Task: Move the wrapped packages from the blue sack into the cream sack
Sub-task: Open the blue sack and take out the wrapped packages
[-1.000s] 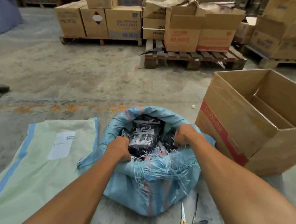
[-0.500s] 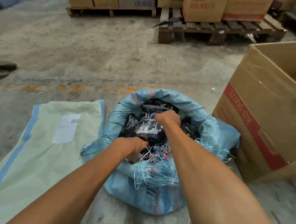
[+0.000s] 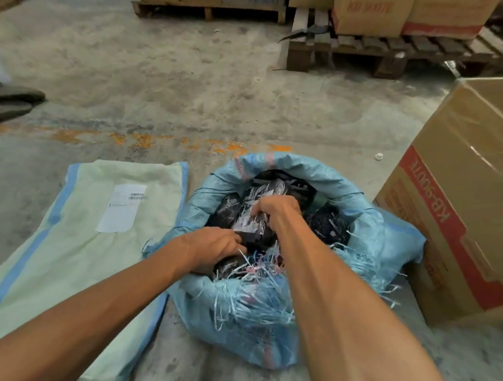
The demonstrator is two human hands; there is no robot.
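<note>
— Where are my hands?

— Both are inside the blue sack (image 3: 261, 324). My right hand (image 3: 276, 209) curls over the top wrapped package (image 3: 251, 226); my left hand (image 3: 211, 248) grips its near end.

— Which step?

— The first lift, I judge. Next I must pull it clear of the frayed rim, then open the cream sack (image 3: 60, 251), which lies flat on the floor at the left.

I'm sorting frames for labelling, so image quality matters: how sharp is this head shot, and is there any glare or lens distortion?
Head view: soft, even light, no hard shadows. The left hand, right hand and black wrapped packages are fairly sharp. The cartons on the pallet are blurred, their print hard to read. Faint sheen on the tape of the cardboard box. Wide-angle stretch enlarges the forearms.
</note>
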